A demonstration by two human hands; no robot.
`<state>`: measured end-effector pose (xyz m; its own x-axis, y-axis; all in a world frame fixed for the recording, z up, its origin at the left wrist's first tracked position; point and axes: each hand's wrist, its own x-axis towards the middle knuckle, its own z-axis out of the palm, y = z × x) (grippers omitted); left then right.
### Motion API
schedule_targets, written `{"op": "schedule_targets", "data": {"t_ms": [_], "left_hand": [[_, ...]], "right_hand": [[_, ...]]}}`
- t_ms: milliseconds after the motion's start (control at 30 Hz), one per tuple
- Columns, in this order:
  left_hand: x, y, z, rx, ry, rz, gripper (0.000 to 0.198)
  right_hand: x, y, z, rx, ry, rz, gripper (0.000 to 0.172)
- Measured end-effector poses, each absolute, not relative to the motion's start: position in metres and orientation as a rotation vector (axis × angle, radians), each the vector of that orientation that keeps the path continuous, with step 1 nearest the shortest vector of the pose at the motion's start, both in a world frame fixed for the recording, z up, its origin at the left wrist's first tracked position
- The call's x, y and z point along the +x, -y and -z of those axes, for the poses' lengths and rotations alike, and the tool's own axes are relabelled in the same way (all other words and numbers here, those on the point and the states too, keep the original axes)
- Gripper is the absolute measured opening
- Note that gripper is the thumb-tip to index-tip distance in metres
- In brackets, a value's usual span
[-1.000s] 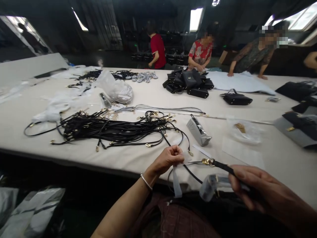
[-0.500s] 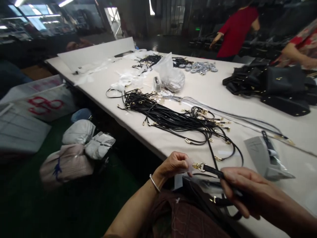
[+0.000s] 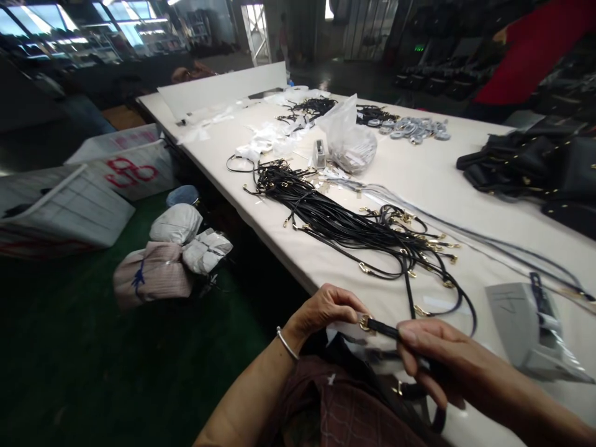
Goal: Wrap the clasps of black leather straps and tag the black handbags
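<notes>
Currently left hand (image 3: 326, 310) fingers pinch the gold clasp (image 3: 364, 323), lower centre; right hand (image 3: 437, 360) fingers grip its black strap (image 3: 384, 327) (strap pile (image 3: 344, 226) on worktop (image 3: 419, 180) behind). Next move likely needs the clasp held steady.

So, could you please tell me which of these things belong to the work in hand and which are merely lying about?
In hand: black strap with gold clasp, pinched between left hand and right hand; pile of black straps close by.
Lying about: plastic bag, grey rings, black bags, grey dispenser, wrapped bundles on the floor.
</notes>
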<state>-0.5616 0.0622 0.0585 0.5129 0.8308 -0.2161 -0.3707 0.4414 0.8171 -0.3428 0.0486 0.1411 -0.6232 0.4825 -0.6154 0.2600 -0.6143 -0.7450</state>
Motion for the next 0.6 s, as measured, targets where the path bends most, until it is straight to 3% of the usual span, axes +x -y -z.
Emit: {"op": "schedule_targets", "data": {"t_ms": [133, 400, 600], "left_hand": [[-0.548, -0.058, -0.063, 0.761, -0.675, -0.834, 0.041], [-0.515, -0.043, -0.058, 0.647, -0.805, -1.081, 0.048], [-0.485, -0.025, -0.047, 0.442, -0.654, -1.129, 0.056]], "right_hand": [[-0.331, -0.049, -0.141, -1.224, 1.317, -2.385, 0.051], [-0.305, -0.049, -0.137, -1.335, 1.441, -2.319, 0.053], [-0.29, -0.041, -0.121, -1.43, 1.501, -2.24, 0.056]]}}
